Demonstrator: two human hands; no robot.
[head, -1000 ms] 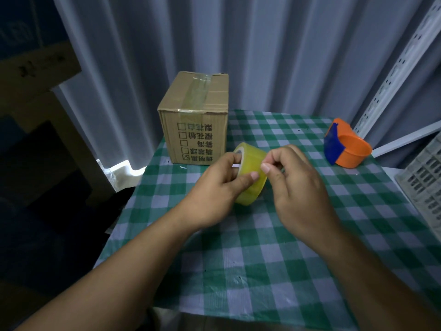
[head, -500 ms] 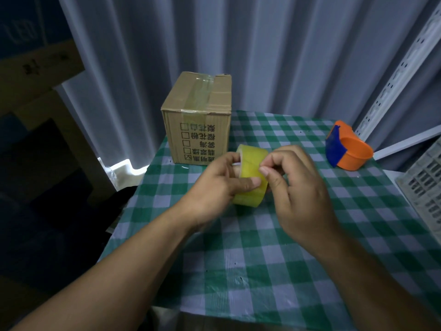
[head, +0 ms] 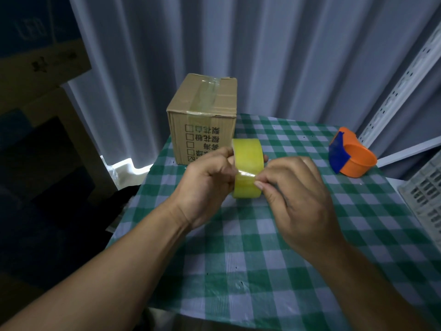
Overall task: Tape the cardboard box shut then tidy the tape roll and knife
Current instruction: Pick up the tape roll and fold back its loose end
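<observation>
A yellow tape roll [head: 248, 158] stands on edge above the checked table, gripped from the left by my left hand [head: 206, 185]. My right hand [head: 298, 194] pinches the loose tape end at the roll's front, where a short flap is lifted. The brown cardboard box [head: 202, 120] sits at the table's far left corner, behind the roll, with clear tape along its top seam and down its front. No knife is in sight.
An orange and blue tape dispenser [head: 349, 155] lies at the far right of the green checked tablecloth [head: 238, 247]. A white slotted crate [head: 427, 194] stands off the right edge. Pleated curtains hang behind, and the table's left edge drops into darkness.
The roll has been turned so its yellow band faces me. My right fingers have moved down its face and lifted a short flap of tape.
</observation>
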